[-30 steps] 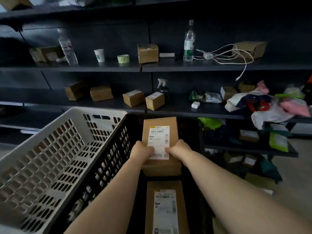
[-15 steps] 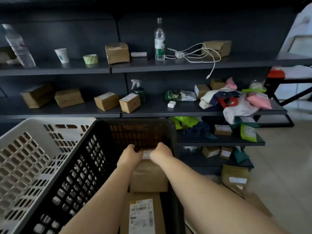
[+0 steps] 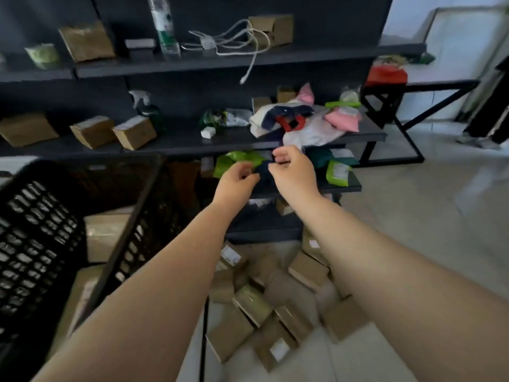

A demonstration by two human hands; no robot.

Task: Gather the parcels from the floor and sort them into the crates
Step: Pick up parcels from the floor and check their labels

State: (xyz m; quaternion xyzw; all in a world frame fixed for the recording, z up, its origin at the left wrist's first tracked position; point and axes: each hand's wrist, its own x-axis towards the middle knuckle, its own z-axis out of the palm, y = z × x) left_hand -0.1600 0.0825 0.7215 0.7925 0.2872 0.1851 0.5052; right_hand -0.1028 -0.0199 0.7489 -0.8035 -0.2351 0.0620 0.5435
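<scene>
A black slatted crate (image 3: 41, 238) fills the lower left, and brown cardboard parcels (image 3: 106, 235) lie inside it. Several more brown parcels (image 3: 264, 307) are heaped on the pale floor below my arms. My left hand (image 3: 237, 181) and my right hand (image 3: 294, 172) hang in the air to the right of the crate, close together in front of the shelf. Both are empty, with the fingers loosely curled and apart. The picture is blurred by motion.
A dark shelf unit (image 3: 220, 62) stands behind, carrying small boxes (image 3: 135, 132), a bottle (image 3: 162, 26), a white cable (image 3: 237, 40) and coloured soft bags (image 3: 303, 122). A black-framed table (image 3: 413, 86) is at the right, with a person's legs (image 3: 487, 125) beyond it.
Both hands have let go of the parcel placed in the black crate and lifted out to the right. The view has swung right, bringing the floor pile into sight.
</scene>
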